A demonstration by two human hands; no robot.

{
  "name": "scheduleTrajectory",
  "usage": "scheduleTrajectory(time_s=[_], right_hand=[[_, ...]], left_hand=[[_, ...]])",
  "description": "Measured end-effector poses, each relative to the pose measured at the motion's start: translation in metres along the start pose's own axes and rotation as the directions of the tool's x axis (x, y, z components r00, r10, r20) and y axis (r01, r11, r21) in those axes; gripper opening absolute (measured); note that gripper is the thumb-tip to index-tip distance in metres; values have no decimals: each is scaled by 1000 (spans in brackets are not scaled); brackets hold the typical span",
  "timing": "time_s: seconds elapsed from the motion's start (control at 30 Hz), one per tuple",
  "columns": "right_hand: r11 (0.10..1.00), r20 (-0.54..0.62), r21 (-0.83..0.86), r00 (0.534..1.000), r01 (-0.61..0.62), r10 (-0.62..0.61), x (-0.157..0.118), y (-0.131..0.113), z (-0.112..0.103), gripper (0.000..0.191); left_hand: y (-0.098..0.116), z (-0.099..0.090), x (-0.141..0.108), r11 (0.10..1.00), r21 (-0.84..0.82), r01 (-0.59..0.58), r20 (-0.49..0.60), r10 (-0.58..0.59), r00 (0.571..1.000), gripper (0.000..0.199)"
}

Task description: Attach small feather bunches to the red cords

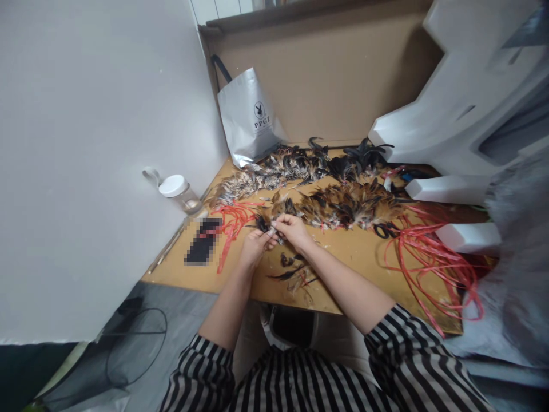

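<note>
My left hand [257, 245] and my right hand [290, 230] meet over the table, fingertips nearly touching. Between them is a small bunch of feathers [262, 222], dark and brown at the top with a pale base. The left fingers close round its pale end, and the right thumb and forefinger pinch at the same spot. Just behind my hands lies a long row of brown feather bunches [343, 203]. A few loose dark feathers [291, 274] are scattered nearer to me, below the right wrist.
Red plastic strips [235, 217] lie left of my hands, and a larger tangle of red strips [441, 257] hangs off the right edge. Black scissors [386, 230] rest nearby. A lidded jar [182, 193], a pixelated dark object [203, 241] and a silver bag [249, 117] are leftward.
</note>
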State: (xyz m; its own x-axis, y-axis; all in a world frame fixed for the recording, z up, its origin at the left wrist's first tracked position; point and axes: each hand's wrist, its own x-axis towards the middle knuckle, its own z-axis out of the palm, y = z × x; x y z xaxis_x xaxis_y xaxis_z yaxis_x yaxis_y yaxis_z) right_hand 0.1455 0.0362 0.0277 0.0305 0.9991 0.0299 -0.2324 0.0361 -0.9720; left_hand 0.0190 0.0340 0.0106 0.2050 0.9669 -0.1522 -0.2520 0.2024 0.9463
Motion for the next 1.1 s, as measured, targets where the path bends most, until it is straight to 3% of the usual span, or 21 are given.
scheduleTrajectory(time_s=[0.23, 0.53, 0.7, 0.93, 1.1], right_hand=[[992, 179, -125, 983, -14, 37, 1, -7, -10, 29], [997, 111, -74, 994, 30, -22, -1, -3, -7, 31], [999, 163, -28, 986, 28, -23, -2, 0, -7, 32], [985, 308, -152, 951, 81, -30, -3, -4, -8, 31], [926, 192, -302, 966, 227, -174, -2, -4, -10, 34]], left_hand=[[-3, -3, 1, 992, 113, -53, 51, 48, 998, 22], [-2, -2, -1, 999, 32, -12, 83, 9, 997, 26], [-1, -3, -1, 999, 36, -6, 96, 2, 995, 24], [-6, -6, 3, 998, 52, -47, 112, 41, 993, 23], [-7, -7, 3, 991, 101, -90, 119, 78, 990, 22]])
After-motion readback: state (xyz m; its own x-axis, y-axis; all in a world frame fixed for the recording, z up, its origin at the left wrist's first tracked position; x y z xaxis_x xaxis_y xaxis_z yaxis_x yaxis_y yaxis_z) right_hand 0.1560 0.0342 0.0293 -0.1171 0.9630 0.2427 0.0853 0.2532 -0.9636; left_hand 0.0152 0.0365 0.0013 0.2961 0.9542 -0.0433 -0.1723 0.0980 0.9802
